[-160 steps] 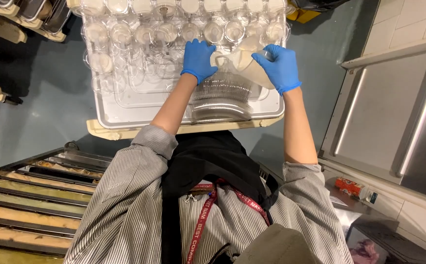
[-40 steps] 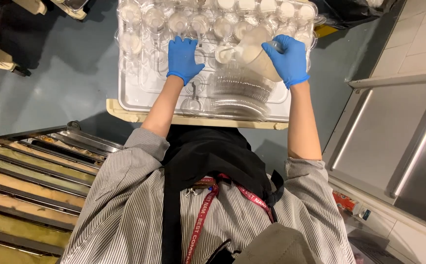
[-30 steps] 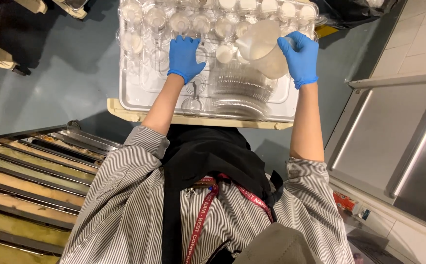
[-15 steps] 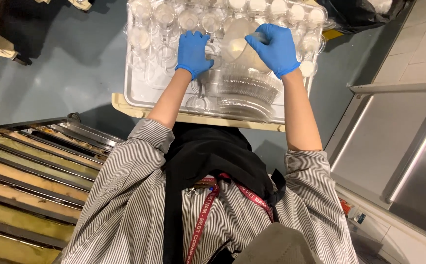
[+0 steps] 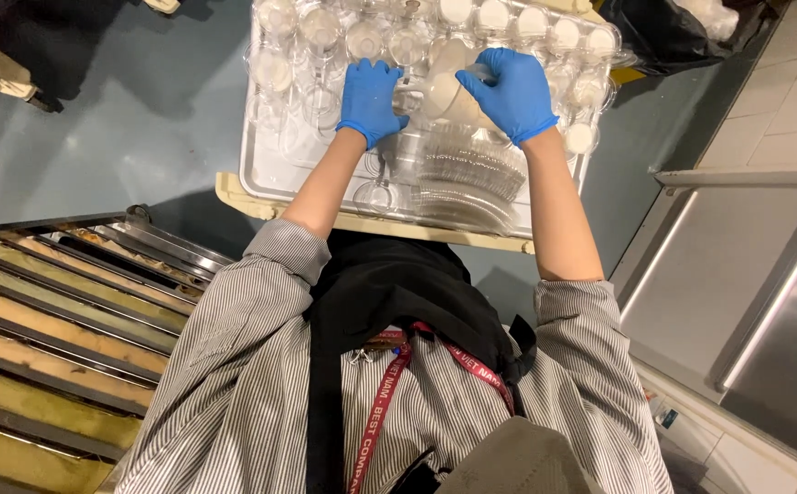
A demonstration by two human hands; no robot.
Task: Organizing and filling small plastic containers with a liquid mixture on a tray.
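Head view, looking down over the person's chest onto a grey plastic tray [image 5: 261,178] resting on a cream-coloured cart top [image 5: 234,192].

Right hand [image 5: 513,91], blue glove: fingers wrapped around a cream-white translucent plastic cup [image 5: 444,91], which is tilted on its side near the tray's far middle. Clamped on it.

Left hand [image 5: 369,99], blue glove: fingers curled down, touching the cup's left end and the clear stemmed glasses [image 5: 311,55] beneath. Can't tell if it's actually gripping anything.

Tray contents: clear glasses fill the far-left corner and far edge. Row of small clear cups with white contents [image 5: 563,41] runs along the far edge to the far-right corner and down the right edge. A fanned stack of clear plastic lids [image 5: 467,174] lies near the tray's near edge, just below the hands. One upturned stemmed glass [image 5: 375,187] sits beside it, at the near edge.

Surroundings: metal rack rails [image 5: 51,320] lower left, stainless steel cabinet [image 5: 764,293] right, black bin bag [image 5: 673,32] beyond the tray's far-right corner. Grey floor [image 5: 124,119] left of the cart.

Person wears a striped shirt, black apron, red lanyard [image 5: 385,412] with white lettering.
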